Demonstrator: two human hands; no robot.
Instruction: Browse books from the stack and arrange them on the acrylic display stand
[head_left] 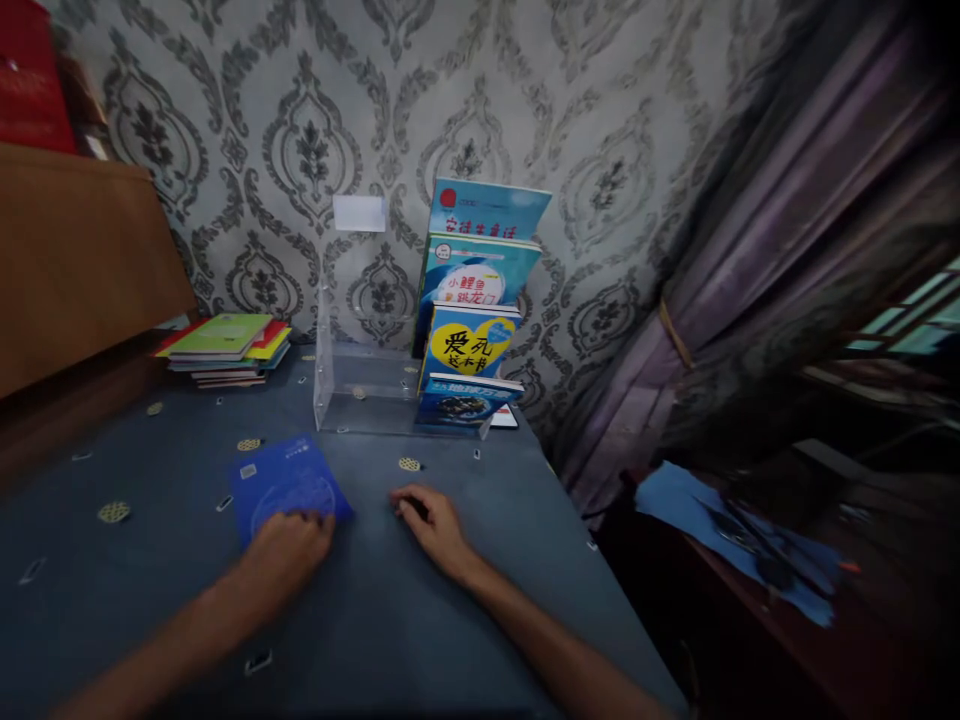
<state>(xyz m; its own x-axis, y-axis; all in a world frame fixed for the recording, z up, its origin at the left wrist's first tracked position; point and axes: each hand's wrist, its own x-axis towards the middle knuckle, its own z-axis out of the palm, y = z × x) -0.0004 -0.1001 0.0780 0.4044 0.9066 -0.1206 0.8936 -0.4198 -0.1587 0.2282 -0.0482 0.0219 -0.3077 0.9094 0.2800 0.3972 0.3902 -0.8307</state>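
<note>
Pressing on the near edge of the blue booklet (289, 490), our left hand (289, 550) has its fingers laid flat, not clamped. The booklet lies on the worktop (150, 560) at centre left. Our right hand (435, 525) rests just beside it with fingers curled under; whether they grip anything we cannot tell. On this smooth cloth the booklet could slide, or its cover buckle, under a push. Behind it is a clear stand (352, 385), its right side filled by books (469, 340), and a stack (229, 350) sits at upper left.
</note>
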